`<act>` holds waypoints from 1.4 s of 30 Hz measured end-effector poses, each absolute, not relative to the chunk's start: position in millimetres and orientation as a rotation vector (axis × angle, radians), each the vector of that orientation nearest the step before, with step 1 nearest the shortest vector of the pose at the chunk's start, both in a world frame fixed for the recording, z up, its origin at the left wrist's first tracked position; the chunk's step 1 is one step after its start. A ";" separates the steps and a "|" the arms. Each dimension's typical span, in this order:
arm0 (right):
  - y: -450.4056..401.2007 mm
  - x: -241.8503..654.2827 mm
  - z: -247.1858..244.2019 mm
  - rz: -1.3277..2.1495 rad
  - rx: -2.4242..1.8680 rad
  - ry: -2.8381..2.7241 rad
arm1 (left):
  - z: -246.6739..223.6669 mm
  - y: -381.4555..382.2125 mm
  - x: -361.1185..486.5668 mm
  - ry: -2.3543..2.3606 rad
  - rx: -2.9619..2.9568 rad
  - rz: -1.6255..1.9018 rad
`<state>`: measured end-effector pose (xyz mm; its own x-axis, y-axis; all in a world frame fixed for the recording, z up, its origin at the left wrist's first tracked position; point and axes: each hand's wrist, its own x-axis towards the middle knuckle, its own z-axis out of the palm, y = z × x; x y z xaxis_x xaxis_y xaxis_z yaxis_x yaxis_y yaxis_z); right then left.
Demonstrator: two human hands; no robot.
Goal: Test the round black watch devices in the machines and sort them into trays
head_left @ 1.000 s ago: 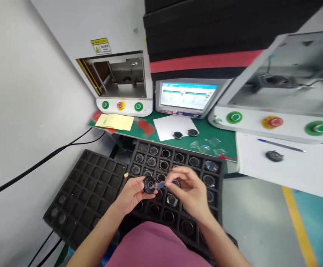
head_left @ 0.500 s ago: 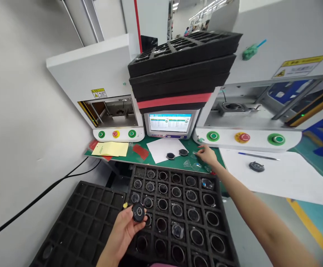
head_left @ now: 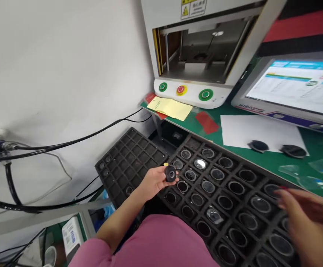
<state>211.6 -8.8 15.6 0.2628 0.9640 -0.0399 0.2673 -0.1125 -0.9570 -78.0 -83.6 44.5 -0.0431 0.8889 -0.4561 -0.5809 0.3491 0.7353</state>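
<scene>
My left hand [head_left: 154, 182] is closed around the edge of a round black watch case [head_left: 170, 173], whose back with a sensor window faces up. A small yellow bit [head_left: 166, 164] shows at its upper edge. The hand is above the left side of a black foam tray [head_left: 191, 142], whose pockets hold round, glassy-looking watch parts [head_left: 236, 187]. At the right edge, my right hand [head_left: 313, 218] is over the tray's right part, blurred by motion; whether its fingers hold anything is unclear. A small red bit [head_left: 283, 187] appears by its fingertips.
A second foam tray [head_left: 130, 148], mostly with bare pockets, lies left. Behind stand a press machine [head_left: 191, 91] and a monitor [head_left: 297, 89]. On the green bench are yellow paper [head_left: 169, 107], red film [head_left: 206, 123], two dark watch parts [head_left: 258, 145] and clear films [head_left: 312, 181]. Cables [head_left: 94, 129] run left.
The view has swung left and closer to the left machine. My right hand has drawn back from the clear films on the bench to over the tray. My left hand still holds the watch case.
</scene>
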 end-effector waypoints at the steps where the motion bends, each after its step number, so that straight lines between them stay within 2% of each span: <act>1: -24.3 197.4 25.2 0.955 -1.627 -1.094 | 46.6 -84.3 -77.2 1.079 0.444 1.223; 7: -54.6 143.0 71.7 1.138 -1.177 -0.981 | 70.6 -70.4 -64.9 0.900 0.816 1.204; 14: -46.3 140.4 85.7 1.111 -0.852 -1.413 | 81.6 -56.5 -44.9 0.758 0.553 0.894; 19: -38.0 142.2 94.7 1.561 -0.906 -1.410 | 82.9 -56.7 -40.3 0.755 0.536 0.691; 21: -36.1 142.8 92.5 1.685 -0.925 -1.212 | 84.0 -58.8 -38.9 0.809 0.648 0.795; 25: -35.7 138.8 84.6 1.699 -1.030 -0.841 | 80.9 -60.3 -33.3 0.839 1.189 1.163; 29: -37.8 129.5 84.4 1.818 -1.015 -0.695 | 72.8 -55.3 -26.7 0.797 1.410 1.320; 33: -40.1 123.8 87.7 1.913 -0.977 -0.691 | 72.2 -51.7 -25.2 0.743 1.363 1.361; 39: -48.4 138.4 99.5 1.444 -1.087 -0.849 | 84.9 -56.6 -29.9 0.875 1.439 1.295; 42: -56.0 148.7 109.2 1.557 -1.008 -0.955 | 90.2 -57.3 -29.7 0.915 1.482 1.223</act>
